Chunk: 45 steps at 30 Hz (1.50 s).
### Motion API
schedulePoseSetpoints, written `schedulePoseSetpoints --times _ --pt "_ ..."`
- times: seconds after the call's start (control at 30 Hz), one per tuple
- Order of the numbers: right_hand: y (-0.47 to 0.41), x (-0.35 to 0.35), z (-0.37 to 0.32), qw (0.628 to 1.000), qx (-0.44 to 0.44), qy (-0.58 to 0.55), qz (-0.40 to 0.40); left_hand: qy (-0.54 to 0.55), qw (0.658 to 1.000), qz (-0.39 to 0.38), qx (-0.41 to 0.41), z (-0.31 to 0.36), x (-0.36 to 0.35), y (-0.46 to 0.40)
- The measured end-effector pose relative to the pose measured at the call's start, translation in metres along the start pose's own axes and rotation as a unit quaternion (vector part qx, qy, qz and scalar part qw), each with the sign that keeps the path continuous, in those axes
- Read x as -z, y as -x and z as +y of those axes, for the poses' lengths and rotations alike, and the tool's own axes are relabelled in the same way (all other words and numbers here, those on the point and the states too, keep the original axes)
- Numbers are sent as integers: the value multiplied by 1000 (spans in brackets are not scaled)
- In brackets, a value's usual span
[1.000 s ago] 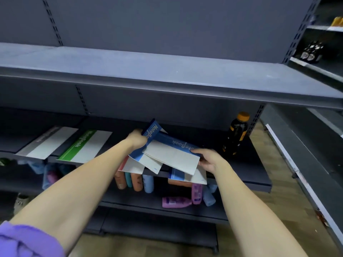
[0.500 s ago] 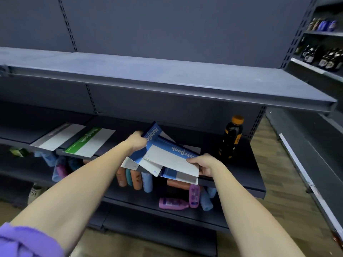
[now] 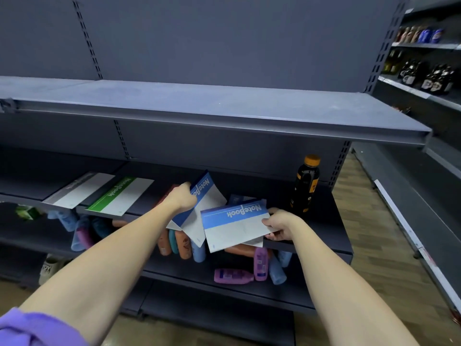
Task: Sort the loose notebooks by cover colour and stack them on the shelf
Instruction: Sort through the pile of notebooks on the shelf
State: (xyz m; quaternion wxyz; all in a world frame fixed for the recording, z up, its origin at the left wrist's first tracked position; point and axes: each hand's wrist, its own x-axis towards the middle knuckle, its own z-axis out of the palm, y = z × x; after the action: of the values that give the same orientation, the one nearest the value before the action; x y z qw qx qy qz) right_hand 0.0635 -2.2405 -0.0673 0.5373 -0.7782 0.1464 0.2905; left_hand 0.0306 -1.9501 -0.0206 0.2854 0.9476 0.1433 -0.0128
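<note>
Right hand (image 3: 280, 224) pinches the right short edge of a blue notebook (image 3: 234, 224), thumb on top, fingers curled under; another sheet or cover edge peeks out beneath it, can't tell if it is a separate book. This notebook lies nearly flat, long axis running roughly 9 to 3 o'clock, blue band toward the shelf back, overhanging the front lip of the middle shelf (image 3: 321, 248).

Left hand (image 3: 180, 199) grips a second blue notebook (image 3: 199, 206) at its far upper corner, fingers wrapped over the blue band. It is tilted, long axis about 1 to 7 o'clock, lower white end hanging past the shelf edge. More pale covers are fanned under it; count unclear.

Key relation: the two blue books overlap at the middle, the left-hand one at 10 o'clock from the right-hand one, axes crossed. Judgement: stacking needs the tilted book swung flat to match; left hand is the nearer one for that.

At 9 o'clock on the same shelf, well apart from the hands, lie a green notebook (image 3: 121, 196) and beyond it a grey notebook (image 3: 78, 189), side by side, already sorted by the look of it. Dark bottle (image 3: 305, 186) stands upright at 1 o'clock of the right hand, near. Toiletry bottles (image 3: 233, 275) are jumbled on the lower shelf.
</note>
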Motion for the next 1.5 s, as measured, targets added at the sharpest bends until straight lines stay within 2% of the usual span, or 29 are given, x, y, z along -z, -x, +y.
schedulePoseSetpoints --times 0.07,0.17,0.27,0.37,0.4,0.5,0.63,0.7,0.87,1.0,1.13,1.2,1.3,1.5 --pt "-2 -2 0 999 19 -12 30 -17 1000 6 -4 -2 0 2" --pt "-6 1 3 992 32 -100 74 -25 1000 14 -6 -4 2 4" --pt "-6 2 5 976 36 -196 93 -22 1000 18 -10 -4 4 7" --pt "-14 0 8 967 36 -227 107 -46 998 39 -1 -5 8 11" --pt "-14 -2 9 971 35 -205 114 -53 997 51 5 -6 9 13" --pt "-15 -8 7 985 51 -40 162 -20 998 63 12 -8 13 15" --pt "-4 -16 -6 980 62 0 191 66 998 23 -5 -9 14 16" --pt "-2 -19 -8 973 91 54 204 83 996 12 -6 -8 12 17" --pt "7 -33 -1 936 180 217 212 85 996 4 -11 -5 6 22" --pt "18 -63 2 896 245 342 141 86 996 5 -8 -1 0 23" --pt "20 -77 8 847 253 456 101 93 996 6 -2 1 -5 24" --pt "18 -72 14 836 241 483 99 91 996 9 -1 0 -6 25" --pt "16 -59 18 838 232 484 98 112 994 8 9 -1 -7 25" --pt "14 -35 22 875 239 411 94 204 978 -26 21 7 -20 23"
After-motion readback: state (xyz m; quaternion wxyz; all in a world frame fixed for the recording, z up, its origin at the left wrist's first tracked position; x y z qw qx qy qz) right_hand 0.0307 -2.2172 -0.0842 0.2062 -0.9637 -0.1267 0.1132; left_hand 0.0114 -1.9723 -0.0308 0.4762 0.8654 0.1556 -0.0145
